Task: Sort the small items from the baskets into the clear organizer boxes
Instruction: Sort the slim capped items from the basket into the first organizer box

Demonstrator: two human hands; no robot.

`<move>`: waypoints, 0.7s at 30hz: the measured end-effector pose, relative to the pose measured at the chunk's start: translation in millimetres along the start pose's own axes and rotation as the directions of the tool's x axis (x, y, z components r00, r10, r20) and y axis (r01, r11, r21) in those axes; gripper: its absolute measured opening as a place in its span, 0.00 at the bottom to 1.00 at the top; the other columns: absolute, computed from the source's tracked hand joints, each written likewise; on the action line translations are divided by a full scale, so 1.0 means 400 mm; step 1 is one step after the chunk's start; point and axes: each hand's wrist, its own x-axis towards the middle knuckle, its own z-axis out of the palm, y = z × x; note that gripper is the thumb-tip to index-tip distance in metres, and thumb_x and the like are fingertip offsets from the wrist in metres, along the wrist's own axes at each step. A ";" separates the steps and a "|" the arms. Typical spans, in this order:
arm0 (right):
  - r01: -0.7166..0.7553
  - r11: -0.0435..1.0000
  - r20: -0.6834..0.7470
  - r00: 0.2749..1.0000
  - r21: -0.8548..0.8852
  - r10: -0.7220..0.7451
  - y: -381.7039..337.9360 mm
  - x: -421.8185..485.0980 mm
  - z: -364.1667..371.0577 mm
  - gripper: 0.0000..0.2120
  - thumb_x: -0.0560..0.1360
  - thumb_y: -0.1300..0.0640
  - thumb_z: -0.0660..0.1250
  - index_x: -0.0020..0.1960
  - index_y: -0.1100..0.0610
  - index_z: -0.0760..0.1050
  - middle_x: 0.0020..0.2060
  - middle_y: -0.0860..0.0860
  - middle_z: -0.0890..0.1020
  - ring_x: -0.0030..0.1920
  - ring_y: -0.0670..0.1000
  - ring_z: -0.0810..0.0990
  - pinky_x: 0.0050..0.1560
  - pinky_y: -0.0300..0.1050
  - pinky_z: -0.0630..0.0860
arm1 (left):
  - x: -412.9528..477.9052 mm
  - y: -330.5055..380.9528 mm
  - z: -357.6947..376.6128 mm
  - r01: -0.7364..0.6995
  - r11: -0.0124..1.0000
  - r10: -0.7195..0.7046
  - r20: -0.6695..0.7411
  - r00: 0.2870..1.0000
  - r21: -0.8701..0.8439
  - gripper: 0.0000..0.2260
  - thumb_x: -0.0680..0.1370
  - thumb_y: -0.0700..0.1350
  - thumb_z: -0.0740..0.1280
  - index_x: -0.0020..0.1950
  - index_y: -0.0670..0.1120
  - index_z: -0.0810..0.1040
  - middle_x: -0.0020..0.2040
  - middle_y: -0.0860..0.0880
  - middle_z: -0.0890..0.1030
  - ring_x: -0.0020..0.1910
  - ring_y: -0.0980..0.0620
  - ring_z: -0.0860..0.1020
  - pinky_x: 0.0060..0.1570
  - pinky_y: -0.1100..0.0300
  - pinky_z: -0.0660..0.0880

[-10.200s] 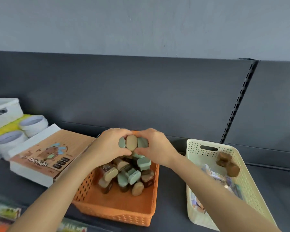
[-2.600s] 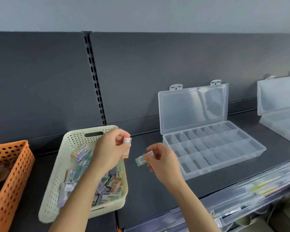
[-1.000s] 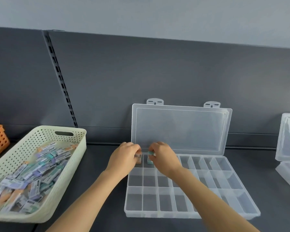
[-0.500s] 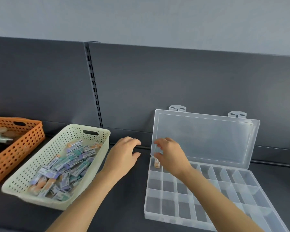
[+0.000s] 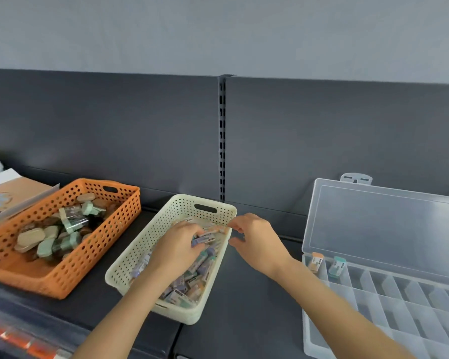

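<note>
The left hand (image 5: 176,246) is down inside the cream basket (image 5: 130,263), its fingers curled over the heap of small packets (image 5: 189,286) and closing on a purple packet (image 5: 204,239) at the fingertips. How firm that grasp is cannot be told.

The right hand (image 5: 257,240) hangs just right of the left hand, above the basket's right rim. It holds nothing; its fingers are loosely bent, with thumb and forefinger apart.

The cream basket sits on the dark shelf (image 5: 257,307) under both hands, with its handle slot on the far side of them.

To the right of the right hand lies the clear organizer box (image 5: 373,322), also on the shelf, its lid (image 5: 386,229) standing up behind the rows of compartments. In the back row, the compartment nearest the right wrist holds an orange packet (image 5: 316,261). The next compartment further right holds a green packet (image 5: 337,266). Both stand on end.

To the left of the left hand, apart from the cream basket, is an orange basket (image 5: 101,244) with a pile of tan, green and brown rounded pieces (image 5: 49,239). Beyond it, at the far left edge, lies a printed cardboard box (image 5: 5,195).
</note>
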 end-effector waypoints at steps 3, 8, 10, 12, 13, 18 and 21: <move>0.016 1.000 0.045 0.999 -0.021 -0.015 -0.034 0.030 0.036 0.14 0.76 0.60 0.63 0.62 0.57 0.75 0.57 0.53 0.78 0.54 0.52 0.77 0.54 0.44 0.75 | 0.000 -0.052 -0.008 0.017 0.999 -0.018 0.059 0.998 0.032 0.13 0.76 0.49 0.68 0.60 0.51 0.78 0.59 0.54 0.78 0.54 0.56 0.76 0.54 0.58 0.75; 0.016 0.985 0.229 0.973 -0.174 0.024 -0.066 0.079 0.109 0.11 0.77 0.59 0.59 0.56 0.61 0.76 0.52 0.57 0.76 0.47 0.59 0.77 0.45 0.49 0.76 | 0.005 -0.103 -0.003 -0.003 0.997 -0.009 0.169 0.985 0.071 0.15 0.76 0.49 0.67 0.62 0.49 0.76 0.61 0.52 0.77 0.55 0.54 0.77 0.55 0.57 0.75; 0.038 0.959 0.285 0.957 -0.280 0.046 -0.075 0.093 0.127 0.09 0.77 0.60 0.59 0.51 0.62 0.75 0.48 0.57 0.75 0.42 0.58 0.73 0.39 0.47 0.73 | 0.007 -0.114 0.004 -0.030 0.996 0.013 0.206 0.979 0.080 0.14 0.76 0.49 0.67 0.62 0.50 0.76 0.59 0.52 0.76 0.52 0.55 0.77 0.52 0.58 0.75; 0.064 0.935 0.344 0.937 -0.350 0.064 -0.086 0.105 0.139 0.07 0.77 0.60 0.59 0.49 0.62 0.74 0.45 0.56 0.73 0.41 0.57 0.71 0.38 0.47 0.72 | 0.012 -0.121 0.008 -0.044 0.995 0.025 0.209 0.978 0.086 0.14 0.76 0.48 0.67 0.61 0.49 0.76 0.59 0.53 0.76 0.52 0.55 0.77 0.51 0.58 0.75; 0.073 0.924 0.378 0.922 -0.375 0.080 -0.091 0.111 0.144 0.07 0.77 0.59 0.59 0.48 0.62 0.74 0.44 0.56 0.73 0.41 0.58 0.72 0.39 0.48 0.74 | 0.016 -0.124 0.009 -0.042 0.995 0.023 0.209 0.978 0.089 0.13 0.76 0.48 0.67 0.61 0.49 0.76 0.59 0.53 0.76 0.52 0.55 0.76 0.52 0.58 0.75; 0.118 0.864 0.475 0.867 -0.489 0.151 -0.114 0.132 0.169 0.11 0.77 0.50 0.61 0.43 0.58 0.70 0.36 0.52 0.73 0.40 0.55 0.73 0.40 0.47 0.69 | 0.028 -0.135 0.014 -0.045 0.991 0.013 0.243 0.970 0.128 0.13 0.74 0.50 0.69 0.56 0.48 0.77 0.57 0.53 0.74 0.50 0.54 0.76 0.48 0.58 0.74; 0.112 0.851 0.461 0.872 -0.514 0.164 -0.117 0.140 0.184 0.14 0.77 0.46 0.61 0.43 0.58 0.72 0.33 0.50 0.70 0.40 0.55 0.72 0.41 0.47 0.69 | 0.032 -0.137 0.015 -0.075 0.985 0.030 0.273 0.962 0.154 0.12 0.73 0.49 0.69 0.54 0.47 0.76 0.55 0.52 0.73 0.48 0.54 0.74 0.42 0.61 0.70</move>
